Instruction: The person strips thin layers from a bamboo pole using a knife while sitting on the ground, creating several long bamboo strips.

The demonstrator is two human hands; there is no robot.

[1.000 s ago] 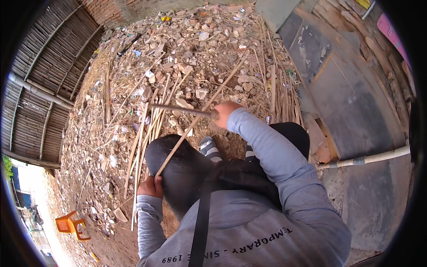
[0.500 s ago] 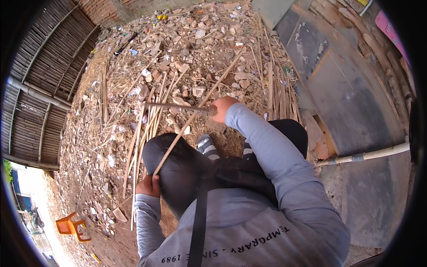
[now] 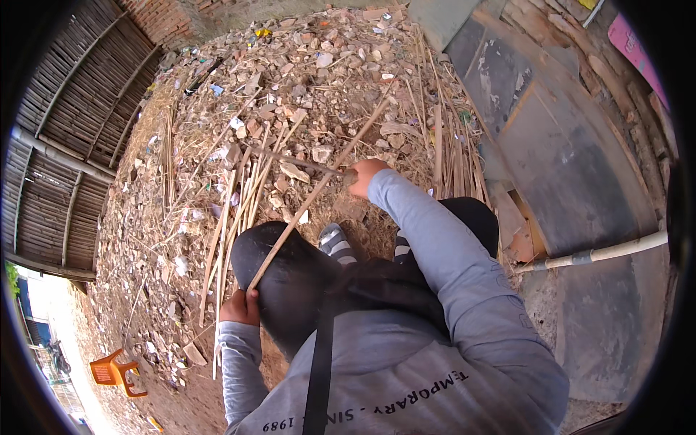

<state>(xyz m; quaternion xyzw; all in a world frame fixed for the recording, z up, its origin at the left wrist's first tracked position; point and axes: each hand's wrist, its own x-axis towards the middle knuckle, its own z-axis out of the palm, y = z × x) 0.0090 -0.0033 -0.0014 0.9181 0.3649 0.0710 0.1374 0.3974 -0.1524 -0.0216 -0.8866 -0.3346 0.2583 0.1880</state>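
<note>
My left hand (image 3: 241, 307) is closed round the near end of a long bamboo strip (image 3: 304, 206). The strip slants away over my left thigh, its far end out above the rubble. In my right hand (image 3: 367, 176), the fingers are wrapped round the short handle of a long, narrow knife (image 3: 290, 159). Its brownish blade points left and slightly away, crossing the strip just beside that hand. Whether the edge touches the strip I cannot tell.
Several loose bamboo strips (image 3: 226, 239) lie left of my knee, and more (image 3: 453, 156) lie ahead to the right. Broken stone and brick (image 3: 322, 61) cover the ground. Dark boards (image 3: 576, 170) and a pale pole (image 3: 616, 251) are on the right, an orange chair (image 3: 112, 371) far left.
The knife's tip has swung away from me, so the blade now slants where it lay nearly level across the view. The bamboo strip has shifted slightly; my left hand keeps its grip.
</note>
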